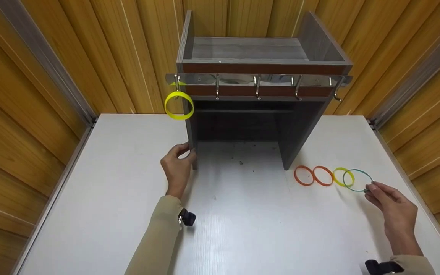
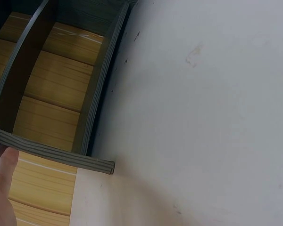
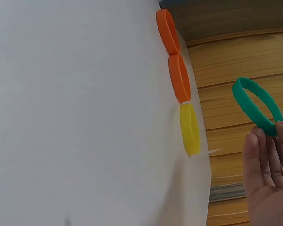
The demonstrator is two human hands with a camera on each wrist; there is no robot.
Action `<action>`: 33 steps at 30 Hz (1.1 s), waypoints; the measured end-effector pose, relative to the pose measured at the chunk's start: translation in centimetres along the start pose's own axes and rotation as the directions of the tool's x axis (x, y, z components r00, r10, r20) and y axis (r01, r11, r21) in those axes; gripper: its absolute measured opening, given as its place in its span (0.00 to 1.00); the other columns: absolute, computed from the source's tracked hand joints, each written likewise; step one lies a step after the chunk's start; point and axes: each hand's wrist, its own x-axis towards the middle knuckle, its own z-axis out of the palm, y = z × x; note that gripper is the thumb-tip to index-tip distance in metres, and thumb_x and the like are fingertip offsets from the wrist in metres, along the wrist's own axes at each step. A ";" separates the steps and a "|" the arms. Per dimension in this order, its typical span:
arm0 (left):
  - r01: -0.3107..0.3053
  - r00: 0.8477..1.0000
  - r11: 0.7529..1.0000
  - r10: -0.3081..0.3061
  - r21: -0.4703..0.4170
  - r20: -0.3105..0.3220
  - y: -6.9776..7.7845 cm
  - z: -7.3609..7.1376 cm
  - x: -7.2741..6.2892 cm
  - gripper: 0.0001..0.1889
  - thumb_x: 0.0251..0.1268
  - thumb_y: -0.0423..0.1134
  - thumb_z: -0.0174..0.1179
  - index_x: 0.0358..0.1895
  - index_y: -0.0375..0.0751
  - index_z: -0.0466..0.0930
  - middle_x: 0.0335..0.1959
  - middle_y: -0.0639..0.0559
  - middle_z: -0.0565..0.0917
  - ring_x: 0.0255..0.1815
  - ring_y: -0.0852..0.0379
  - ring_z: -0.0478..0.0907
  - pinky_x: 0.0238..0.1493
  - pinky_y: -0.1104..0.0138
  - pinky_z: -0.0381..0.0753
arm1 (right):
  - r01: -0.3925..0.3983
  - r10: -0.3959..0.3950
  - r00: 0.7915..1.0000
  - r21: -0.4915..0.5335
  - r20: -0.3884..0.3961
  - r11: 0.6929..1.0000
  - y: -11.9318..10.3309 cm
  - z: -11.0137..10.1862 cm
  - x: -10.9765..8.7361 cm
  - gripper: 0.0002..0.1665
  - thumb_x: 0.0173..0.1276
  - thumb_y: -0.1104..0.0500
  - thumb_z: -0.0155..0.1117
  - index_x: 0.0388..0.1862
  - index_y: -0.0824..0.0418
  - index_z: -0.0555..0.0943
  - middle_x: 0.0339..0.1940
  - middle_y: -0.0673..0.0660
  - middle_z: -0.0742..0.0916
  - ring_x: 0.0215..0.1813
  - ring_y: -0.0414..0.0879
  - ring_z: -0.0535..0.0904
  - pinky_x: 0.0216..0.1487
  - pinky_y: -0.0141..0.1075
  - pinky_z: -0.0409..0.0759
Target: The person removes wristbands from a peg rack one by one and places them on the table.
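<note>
My left hand (image 1: 178,168) grips the front edge of the left side panel of a grey wooden shelf unit (image 1: 243,68). In the left wrist view, digits show on both faces of that panel (image 2: 52,151). My right hand (image 1: 397,210) pinches a thin green silicone wristband (image 3: 247,107) by its near end, above the table. To its left lie a yellow wristband (image 3: 189,129) and two orange wristbands, one (image 3: 179,77) beside the yellow and the other (image 3: 168,32) farther along the row. Another yellow wristband (image 1: 179,117) hangs from the leftmost hook on the shelf.
A metal hook rail (image 1: 239,80) with several hooks runs across the shelf's front. The shelf stands at the back of a white table (image 1: 235,221). Wood-patterned walls (image 1: 25,114) close off the back and both sides.
</note>
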 end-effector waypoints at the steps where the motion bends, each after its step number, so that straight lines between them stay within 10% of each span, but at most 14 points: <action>1: 0.001 1.000 1.000 -0.001 0.001 -0.001 0.0 0.0 0.0 0.10 0.56 0.20 0.73 0.41 0.31 0.90 0.41 0.42 0.92 0.45 0.46 0.91 0.47 0.45 0.88 | -0.010 0.010 1.000 -0.014 -0.002 1.000 0.1 -0.2 0.1 0.12 0.65 0.71 0.78 0.48 0.66 0.90 0.41 0.55 0.93 0.42 0.46 0.93 0.47 0.36 0.88; 33: 0.034 0.999 0.998 -0.034 0.045 -0.011 0.2 0.1 0.1 0.10 0.55 0.21 0.74 0.41 0.30 0.90 0.40 0.42 0.92 0.44 0.46 0.91 0.47 0.53 0.89 | -0.256 0.240 0.967 -0.383 -0.090 0.888 2.4 -3.5 1.6 0.03 0.69 0.60 0.79 0.39 0.53 0.90 0.34 0.47 0.92 0.39 0.41 0.91 0.46 0.34 0.89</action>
